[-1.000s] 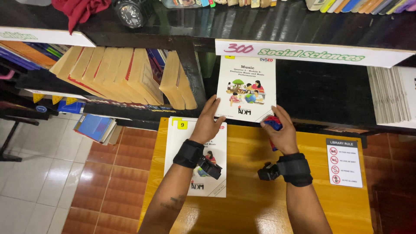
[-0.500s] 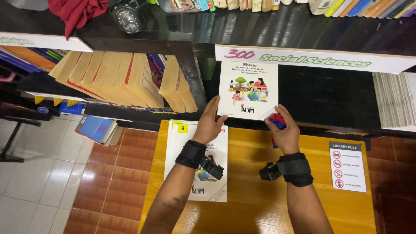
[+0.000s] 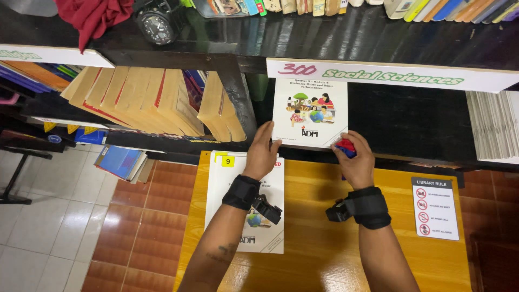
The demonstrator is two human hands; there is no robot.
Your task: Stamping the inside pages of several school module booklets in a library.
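Change: white illustrated paper booklet slid deeper into black shelf | left hand fingers together on its left edge | right hand clamps small red-blue object

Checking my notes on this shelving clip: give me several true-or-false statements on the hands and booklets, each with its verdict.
1. Both hands touch the upright booklet in the shelf. True: left hand at its lower left corner, right hand at its lower right.
2. The right hand holds a small red and blue object. True.
3. The wooden table holds no booklets. False: a stack of booklets lies under the left forearm.
4. The shelf bay around the upright booklet is packed with books. False: it is mostly bare.
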